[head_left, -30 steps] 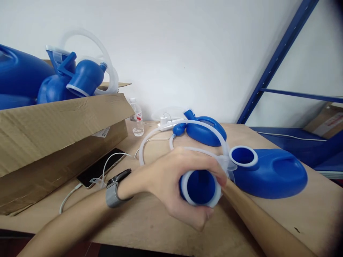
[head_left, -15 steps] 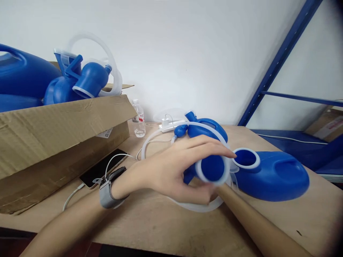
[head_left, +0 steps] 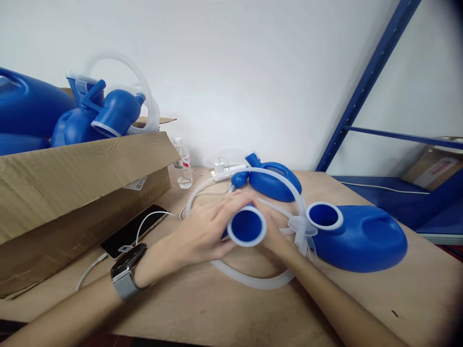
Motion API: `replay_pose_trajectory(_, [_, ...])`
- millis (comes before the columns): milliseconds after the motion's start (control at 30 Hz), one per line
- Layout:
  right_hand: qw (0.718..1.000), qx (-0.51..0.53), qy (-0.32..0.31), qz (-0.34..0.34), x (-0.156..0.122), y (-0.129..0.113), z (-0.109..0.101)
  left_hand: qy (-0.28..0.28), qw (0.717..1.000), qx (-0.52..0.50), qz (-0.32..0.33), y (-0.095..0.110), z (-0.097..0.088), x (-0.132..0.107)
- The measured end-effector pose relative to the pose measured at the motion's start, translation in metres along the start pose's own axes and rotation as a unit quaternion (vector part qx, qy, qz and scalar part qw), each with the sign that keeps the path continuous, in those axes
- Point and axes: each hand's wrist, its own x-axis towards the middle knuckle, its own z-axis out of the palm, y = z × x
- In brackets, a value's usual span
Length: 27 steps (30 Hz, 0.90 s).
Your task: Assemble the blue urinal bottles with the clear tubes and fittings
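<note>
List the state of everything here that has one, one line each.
blue cup: held in left hand and right hand, mouth toward camera.
blue bottle: lying down, uncapped.
clear tube: looped on the table.
cardboard box: open, flap folded outward.
phone: screen dark, cable attached.
water bottle: upright.

left hand [head_left: 202, 232] curled, right hand [head_left: 277, 234] partly hidden

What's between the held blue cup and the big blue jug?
Head view: a translucent fitting on the clear tube, beside the right hand behind the blue cup.
</note>
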Motion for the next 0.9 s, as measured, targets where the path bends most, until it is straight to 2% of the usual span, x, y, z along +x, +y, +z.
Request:
replay_pose_trajectory(100, [1.0,0.001,0.001,-0.006,0.006,0.008,0.001,0.043,0.998,-0.028,0.041,-0.022,0.001,-0.036])
replay_pose_trajectory(167, [0.999,-0.041,-0.018,-0.019,0.006,0.015,0.008,0.079,0.996,0.008,0.045,-0.03,0.004,-0.055])
replay_pose_trajectory(233, [0.995,-0.08,-0.05,-0.042,0.003,0.024,0.012,0.074,0.994,0.07,0.027,-0.032,0.005,-0.065])
replay_pose_trajectory(367, [0.981,-0.126,-0.122,-0.081,-0.003,0.034,0.014,0.029,0.992,0.122,0.032,-0.027,-0.001,-0.069])
replay_pose_trajectory(500, [0.977,-0.137,-0.146,-0.071,0.002,0.026,0.01,-0.001,0.993,0.11,0.051,-0.031,-0.013,-0.069])
replay_pose_trajectory(600, [0.978,-0.145,-0.14,-0.05,0.009,0.018,0.004,-0.048,0.989,0.13,0.047,-0.036,-0.02,-0.071])
replay_pose_trajectory(733, [0.981,-0.161,-0.104,-0.022,0.015,0.016,-0.005,-0.073,0.977,0.197,0.046,-0.042,-0.026,-0.071])
replay_pose_trajectory(900, [0.989,-0.12,-0.083,-0.001,0.018,0.013,-0.011,-0.106,0.953,0.278,0.06,-0.048,-0.026,-0.073])
